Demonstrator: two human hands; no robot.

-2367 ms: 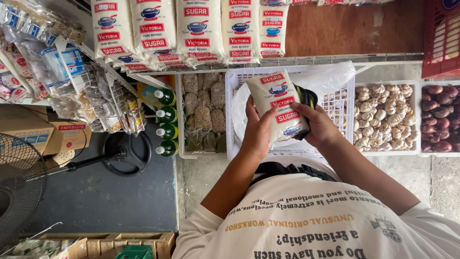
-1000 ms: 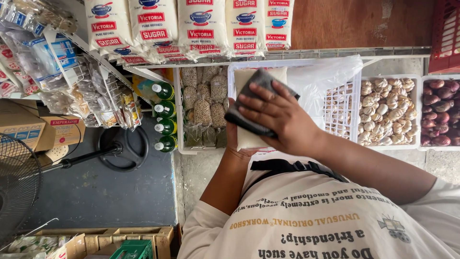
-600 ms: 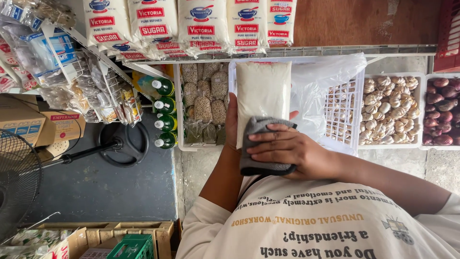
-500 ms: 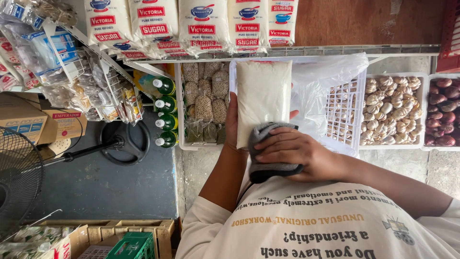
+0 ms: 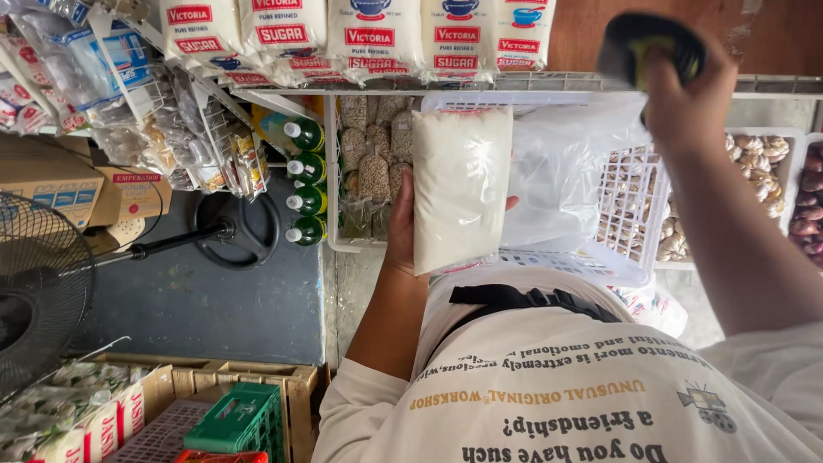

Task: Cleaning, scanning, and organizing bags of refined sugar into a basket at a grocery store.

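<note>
- Head view, left hand: I am watching the left hand (image 5: 403, 225) holding a clear bag of white sugar (image 5: 460, 184) upright in front of the chest. The hand is sitting behind the bag's left edge, with a fingertip showing past the right edge, so the fingers are wrapping around the back of the bag and closing on it.
- Head view, the bag: its long axis is running up and down in the picture, from just under the wire shelf (image 5: 531, 84) down to the dark strap (image 5: 531, 297) across the white shirt. It is hanging in front of a white plastic basket (image 5: 630, 210) lined with a clear plastic bag (image 5: 561, 180).
- Head view, right hand: the right hand (image 5: 690, 94) is raised high, well apart from the bag and up to its right, at the level of the shelf. It is gripping a dark cloth with a yellow-green patch (image 5: 651, 47), fingers curled shut over it; the forearm is slanting down toward the lower right.
- Head view, relation: the left hand is the one on the bag; the right is well away, so the bag lies down and to the left of it.
- Head view, surroundings: printed sugar packs (image 5: 377, 34) are lining the shelf above, green-capped bottles (image 5: 304, 180) are standing left of the basket, and a fan (image 5: 39, 300) is sitting at far left.
</note>
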